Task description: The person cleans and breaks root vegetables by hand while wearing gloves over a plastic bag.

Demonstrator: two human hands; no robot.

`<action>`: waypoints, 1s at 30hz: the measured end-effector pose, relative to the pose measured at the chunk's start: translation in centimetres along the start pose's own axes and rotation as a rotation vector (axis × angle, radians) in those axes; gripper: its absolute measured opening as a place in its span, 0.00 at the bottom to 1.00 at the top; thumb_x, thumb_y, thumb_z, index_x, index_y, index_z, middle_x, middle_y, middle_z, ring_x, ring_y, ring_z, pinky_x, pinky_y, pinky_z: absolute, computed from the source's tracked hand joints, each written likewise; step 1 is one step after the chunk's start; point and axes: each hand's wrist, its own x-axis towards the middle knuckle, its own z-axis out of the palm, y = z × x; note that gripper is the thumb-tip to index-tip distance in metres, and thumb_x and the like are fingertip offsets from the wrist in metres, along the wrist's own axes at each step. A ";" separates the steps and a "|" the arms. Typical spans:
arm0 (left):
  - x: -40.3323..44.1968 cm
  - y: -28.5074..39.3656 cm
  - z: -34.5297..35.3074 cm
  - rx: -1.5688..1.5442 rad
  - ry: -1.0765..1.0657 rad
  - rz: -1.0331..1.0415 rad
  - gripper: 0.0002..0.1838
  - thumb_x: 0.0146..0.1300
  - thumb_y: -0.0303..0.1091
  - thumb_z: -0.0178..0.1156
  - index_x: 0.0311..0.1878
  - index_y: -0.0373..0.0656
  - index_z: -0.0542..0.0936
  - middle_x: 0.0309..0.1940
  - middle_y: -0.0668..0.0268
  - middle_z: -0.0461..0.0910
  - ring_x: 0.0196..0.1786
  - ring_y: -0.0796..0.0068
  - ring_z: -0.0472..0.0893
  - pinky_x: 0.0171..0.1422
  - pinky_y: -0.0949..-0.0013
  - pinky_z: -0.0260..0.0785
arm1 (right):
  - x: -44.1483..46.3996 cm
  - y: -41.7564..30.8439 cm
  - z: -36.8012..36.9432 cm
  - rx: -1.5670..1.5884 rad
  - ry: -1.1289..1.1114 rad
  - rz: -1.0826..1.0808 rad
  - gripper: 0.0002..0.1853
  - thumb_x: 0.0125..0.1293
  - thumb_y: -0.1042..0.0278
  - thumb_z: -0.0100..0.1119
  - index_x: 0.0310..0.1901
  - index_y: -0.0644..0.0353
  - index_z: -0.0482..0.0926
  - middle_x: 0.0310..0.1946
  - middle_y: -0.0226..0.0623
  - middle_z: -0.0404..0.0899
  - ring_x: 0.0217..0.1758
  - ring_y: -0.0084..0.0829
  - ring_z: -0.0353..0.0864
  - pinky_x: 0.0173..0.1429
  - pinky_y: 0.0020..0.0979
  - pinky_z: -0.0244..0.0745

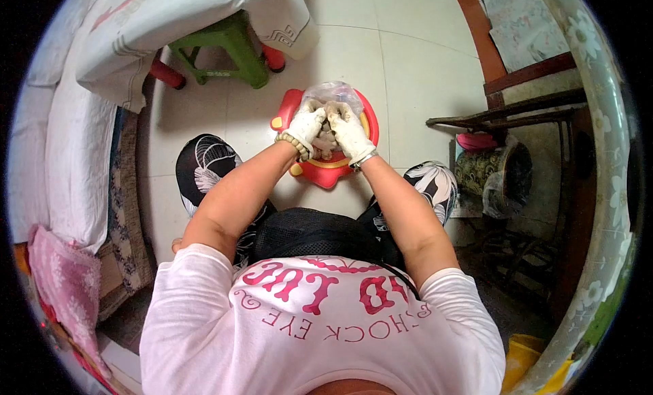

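Both hands wear white work gloves with soiled fingertips and meet over a red stool-like piece (326,174) with yellow trim on the floor. My left hand (307,126), with a beaded bracelet at the wrist, has its fingers curled inward. Close beside it, my right hand (346,131) is curled the same way. What the fingers hold, if anything, is too small to make out. Pale lumpy pieces (326,144) lie below and between the hands. A clear plastic bag (335,92) sits just beyond the fingertips.
A green stool (235,51) stands under a cloth-covered table (197,17) at the upper left. A white-covered sofa (61,150) runs along the left. At the right are a dark wooden frame (517,109) and a patterned round item (479,167) with plastic around it.
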 end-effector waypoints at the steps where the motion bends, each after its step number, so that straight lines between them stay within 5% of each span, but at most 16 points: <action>1: -0.4 0.2 0.1 -0.082 -0.034 -0.025 0.13 0.64 0.33 0.51 0.48 0.38 0.70 0.32 0.64 0.76 0.32 0.77 0.76 0.35 0.73 0.71 | 0.1 0.2 -0.2 0.001 0.002 0.000 0.17 0.68 0.57 0.50 0.51 0.60 0.69 0.40 0.33 0.74 0.37 0.21 0.76 0.36 0.23 0.75; 8: -1.8 2.6 0.7 -0.303 -0.141 -0.175 0.11 0.66 0.33 0.51 0.50 0.46 0.70 0.27 0.75 0.73 0.22 0.88 0.69 0.19 0.85 0.60 | 0.6 1.1 -2.1 0.045 -0.104 -0.046 0.13 0.68 0.66 0.47 0.53 0.57 0.67 0.39 0.32 0.74 0.36 0.20 0.76 0.38 0.22 0.75; 12: -2.0 2.9 0.6 -0.262 -0.128 -0.188 0.09 0.66 0.32 0.51 0.49 0.46 0.70 0.27 0.74 0.74 0.22 0.88 0.70 0.18 0.86 0.59 | 0.7 1.4 -2.4 0.088 -0.171 -0.175 0.14 0.68 0.71 0.46 0.55 0.57 0.66 0.39 0.30 0.75 0.35 0.19 0.76 0.37 0.22 0.76; 18: -2.2 2.9 0.4 -0.259 -0.253 -0.225 0.08 0.65 0.35 0.51 0.44 0.44 0.73 0.23 0.74 0.72 0.20 0.87 0.68 0.21 0.83 0.60 | 0.4 1.2 -2.7 0.049 -0.183 -0.085 0.14 0.68 0.69 0.48 0.54 0.56 0.66 0.38 0.28 0.75 0.33 0.17 0.75 0.31 0.20 0.75; 26: -2.4 4.3 -0.2 -0.193 -0.387 -0.252 0.11 0.66 0.34 0.50 0.48 0.42 0.73 0.35 0.71 0.76 0.30 0.85 0.74 0.33 0.80 0.72 | -1.1 -0.5 -3.2 0.027 -0.202 -0.118 0.12 0.69 0.64 0.48 0.52 0.54 0.69 0.33 0.26 0.75 0.25 0.13 0.71 0.21 0.14 0.64; 30: -2.9 5.0 1.0 -0.216 -0.260 -0.243 0.08 0.67 0.34 0.51 0.46 0.43 0.73 0.30 0.73 0.76 0.25 0.90 0.72 0.21 0.88 0.61 | -0.9 -0.8 -4.4 0.056 -0.245 -0.029 0.10 0.69 0.61 0.48 0.48 0.53 0.71 0.29 0.25 0.77 0.22 0.11 0.69 0.18 0.13 0.58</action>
